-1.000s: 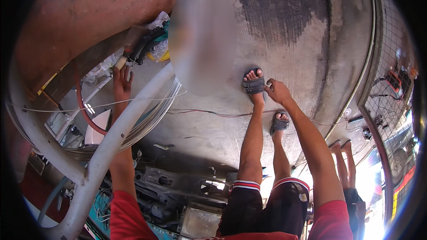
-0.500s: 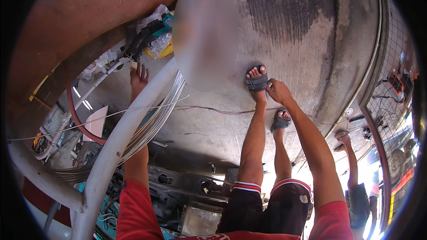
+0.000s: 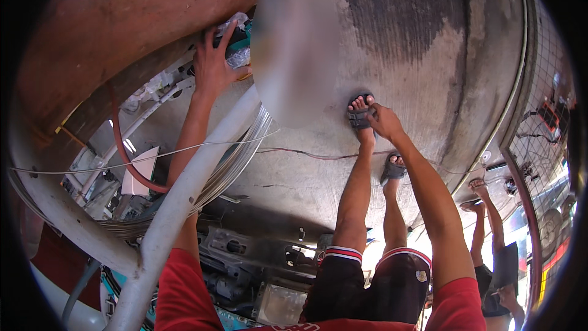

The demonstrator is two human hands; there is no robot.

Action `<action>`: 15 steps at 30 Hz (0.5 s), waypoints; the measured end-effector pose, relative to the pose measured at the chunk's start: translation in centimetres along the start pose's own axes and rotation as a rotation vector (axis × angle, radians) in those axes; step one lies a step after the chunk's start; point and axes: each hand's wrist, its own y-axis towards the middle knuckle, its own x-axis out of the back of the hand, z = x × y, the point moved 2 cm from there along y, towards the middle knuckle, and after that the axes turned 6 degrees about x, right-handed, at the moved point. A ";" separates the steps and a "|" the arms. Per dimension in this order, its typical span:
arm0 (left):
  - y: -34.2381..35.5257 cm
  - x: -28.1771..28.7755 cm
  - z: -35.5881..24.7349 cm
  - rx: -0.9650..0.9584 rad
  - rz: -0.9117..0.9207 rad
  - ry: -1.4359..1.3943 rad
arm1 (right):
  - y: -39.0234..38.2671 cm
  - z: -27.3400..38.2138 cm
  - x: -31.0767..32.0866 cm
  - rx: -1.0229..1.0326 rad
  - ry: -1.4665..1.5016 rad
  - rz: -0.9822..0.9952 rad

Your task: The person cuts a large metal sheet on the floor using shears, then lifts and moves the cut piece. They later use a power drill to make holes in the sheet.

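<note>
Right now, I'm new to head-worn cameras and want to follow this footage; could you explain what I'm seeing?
There is no machine here, just a person's bare hands. The picture comes from a wide camera on their head, looking down, so straight edges bend near the rim.

The left hand has its fingers spread beside a teal-and-black item among clear plastic; whether it touches it is unclear. The right hand is by a sandal, fingers curled; I can't tell if it holds anything.

A gray pipe and bundled wires cross the left side. A thin cable lies on the concrete floor.
</note>
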 end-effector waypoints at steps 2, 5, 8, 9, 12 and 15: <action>0.9 -0.1 -0.2 0.080 0.054 -0.039 | -0.3 -0.1 -0.1 0.008 -0.003 -0.044; 1.0 0.0 0.8 -0.040 -0.024 -0.142 | -0.9 -0.2 -0.2 -0.003 0.012 -0.014; 0.4 -0.5 1.7 -0.064 -0.045 -0.200 | -1.4 -0.4 -0.1 -0.062 -0.061 0.066; 0.2 -0.7 1.9 -0.022 -0.010 -0.203 | -1.5 -0.4 0.0 -0.065 -0.031 0.089; -0.8 -1.1 1.7 -0.011 -0.044 -0.137 | -2.0 -0.7 0.4 -0.139 0.004 0.153; -2.8 -1.2 1.8 0.044 -0.010 -0.135 | -2.8 -1.0 1.0 -0.158 0.026 0.150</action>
